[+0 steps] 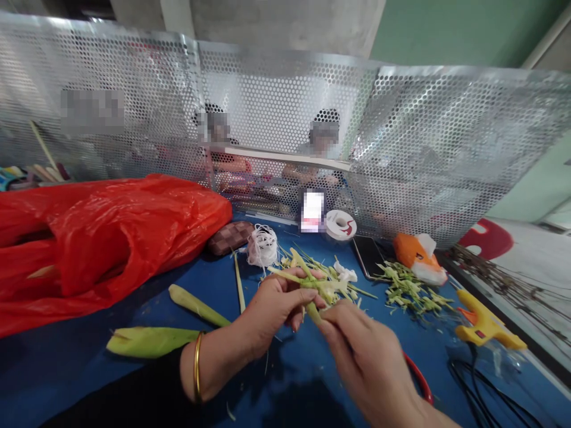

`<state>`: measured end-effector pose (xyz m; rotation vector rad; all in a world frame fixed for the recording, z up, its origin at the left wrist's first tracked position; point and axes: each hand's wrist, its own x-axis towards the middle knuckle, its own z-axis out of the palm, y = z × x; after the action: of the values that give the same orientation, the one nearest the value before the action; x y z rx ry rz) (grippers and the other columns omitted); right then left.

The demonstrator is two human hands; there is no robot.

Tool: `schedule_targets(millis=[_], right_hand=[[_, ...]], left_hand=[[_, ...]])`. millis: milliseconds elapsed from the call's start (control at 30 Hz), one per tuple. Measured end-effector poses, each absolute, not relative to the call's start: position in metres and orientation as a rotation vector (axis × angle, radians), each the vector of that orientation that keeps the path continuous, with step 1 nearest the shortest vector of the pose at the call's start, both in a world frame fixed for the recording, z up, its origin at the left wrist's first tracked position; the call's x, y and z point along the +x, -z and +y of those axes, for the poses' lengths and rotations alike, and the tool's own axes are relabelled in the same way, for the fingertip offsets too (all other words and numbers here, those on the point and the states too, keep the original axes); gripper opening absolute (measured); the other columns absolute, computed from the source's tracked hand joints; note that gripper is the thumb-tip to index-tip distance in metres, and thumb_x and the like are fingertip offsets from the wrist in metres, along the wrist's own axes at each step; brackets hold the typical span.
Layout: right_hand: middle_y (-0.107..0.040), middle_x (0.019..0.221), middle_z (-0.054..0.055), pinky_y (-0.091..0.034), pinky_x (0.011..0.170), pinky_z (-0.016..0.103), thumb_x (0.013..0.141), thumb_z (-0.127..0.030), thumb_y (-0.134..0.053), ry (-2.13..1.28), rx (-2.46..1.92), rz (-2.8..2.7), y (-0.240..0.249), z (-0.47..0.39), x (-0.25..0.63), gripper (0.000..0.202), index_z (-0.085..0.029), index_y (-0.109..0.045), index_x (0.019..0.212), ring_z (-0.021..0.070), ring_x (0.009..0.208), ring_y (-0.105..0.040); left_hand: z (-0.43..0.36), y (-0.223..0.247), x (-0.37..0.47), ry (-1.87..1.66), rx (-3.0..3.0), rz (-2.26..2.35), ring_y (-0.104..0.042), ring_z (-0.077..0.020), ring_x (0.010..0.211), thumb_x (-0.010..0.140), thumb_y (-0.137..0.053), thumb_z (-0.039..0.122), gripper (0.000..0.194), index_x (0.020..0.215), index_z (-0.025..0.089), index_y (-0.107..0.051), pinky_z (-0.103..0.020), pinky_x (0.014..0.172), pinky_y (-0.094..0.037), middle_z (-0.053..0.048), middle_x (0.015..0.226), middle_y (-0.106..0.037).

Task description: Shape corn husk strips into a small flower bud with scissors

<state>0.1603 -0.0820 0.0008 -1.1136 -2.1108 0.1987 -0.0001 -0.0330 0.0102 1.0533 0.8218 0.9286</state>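
Observation:
Near the middle of the blue table, my left hand point(285, 297) pinches a bundle of pale green leaf strips point(312, 285) between thumb and fingers. My right hand point(361, 351) closes on the lower end of the same bundle, just right of my left hand. Parts of the strips are hidden behind my fingers. Cut green scraps and strips point(359, 291) lie behind my hands. Left of my hands are a broad green husk leaf point(151, 342) and a narrower pale one point(196, 304). A ball of white string point(263, 246) sits behind my left hand.
A red plastic bag point(111, 238) covers the left side. Farther back are a lit screen point(313, 211), a spool point(340, 225) and a phone point(369, 257). To the right are a tissue pack point(419, 257), green shreds point(410, 291) and a yellow glue gun point(486, 324) with a black cable.

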Motion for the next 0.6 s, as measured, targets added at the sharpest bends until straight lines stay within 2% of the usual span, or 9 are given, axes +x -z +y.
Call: schedule_targets(millis=[67,133,200,233,333,433,600], right_hand=[[-0.054,0.07,0.0,-0.038,0.054,0.024,0.092,-0.025,-0.052,0.102,-1.154,-2.035,-0.01,-0.082,0.171,0.009,-0.021,-0.053,0.084,0.0135,0.057,-0.052],[-0.057,0.08,0.004,-0.04,0.056,0.025,0.091,-0.03,-0.055,0.262,-1.229,-1.957,-0.017,-0.078,0.179,0.012,-0.019,-0.055,0.093,0.0151,0.062,-0.055],[-0.059,0.085,0.006,-0.041,0.057,0.025,0.092,-0.032,-0.051,0.18,-1.285,-2.027,-0.02,-0.072,0.182,0.014,-0.019,-0.057,0.094,0.0163,0.067,-0.058],[-0.059,0.081,0.004,-0.04,0.056,0.025,0.094,-0.031,-0.047,0.075,-1.299,-2.093,-0.019,-0.07,0.181,0.016,-0.02,-0.057,0.089,0.016,0.065,-0.057],[-0.055,0.063,0.0,-0.037,0.053,0.024,0.097,-0.028,-0.04,-0.176,-1.301,-2.173,-0.012,-0.066,0.175,0.028,-0.021,-0.053,0.073,0.0143,0.056,-0.053],[-0.054,0.062,0.0,-0.034,0.051,0.023,0.096,-0.027,-0.04,-0.232,-1.317,-2.133,-0.005,-0.066,0.169,0.029,-0.021,-0.05,0.069,0.0137,0.055,-0.05],[-0.05,0.059,-0.002,-0.031,0.051,0.023,0.095,-0.029,-0.039,-0.318,-1.32,-2.184,-0.013,-0.065,0.177,0.032,-0.021,-0.045,0.065,0.0124,0.053,-0.045]], left_hand=[[-0.032,-0.014,-0.001,-0.916,1.053,0.854,-0.036,-0.0028,0.037,0.066,-0.066,0.02,0.027,0.092,0.014,-0.066,-0.02,0.037,-0.021,0.002,0.063,-0.062],[-0.033,-0.017,-0.001,-0.909,1.059,0.899,-0.036,-0.0035,0.041,0.06,-0.064,0.015,0.017,0.077,0.014,-0.066,-0.02,0.039,-0.022,0.003,0.06,-0.059],[-0.035,-0.018,-0.001,-0.903,1.094,0.889,-0.043,-0.005,0.049,0.058,-0.062,0.011,0.007,0.063,0.014,-0.064,-0.019,0.046,-0.029,0.001,0.067,-0.061],[-0.036,-0.018,0.0,-0.899,1.116,0.862,-0.048,-0.0064,0.055,0.058,-0.062,0.01,0.005,0.061,0.014,-0.063,-0.02,0.051,-0.033,0.0,0.07,-0.062],[-0.036,-0.014,0.0,-0.881,1.138,0.786,-0.055,-0.0101,0.065,0.06,-0.067,0.014,0.01,0.07,0.014,-0.066,-0.022,0.063,-0.04,0.0,0.072,-0.063],[-0.035,-0.008,0.002,-0.878,1.107,0.813,-0.051,-0.0093,0.06,0.059,-0.075,0.023,0.024,0.079,0.015,-0.063,-0.023,0.06,-0.038,0.002,0.069,-0.062],[-0.03,-0.004,0.0,-0.863,1.184,0.832,-0.047,-0.0078,0.055,0.065,-0.075,0.031,0.022,0.075,0.014,-0.064,-0.023,0.056,-0.034,0.003,0.066,-0.058]])
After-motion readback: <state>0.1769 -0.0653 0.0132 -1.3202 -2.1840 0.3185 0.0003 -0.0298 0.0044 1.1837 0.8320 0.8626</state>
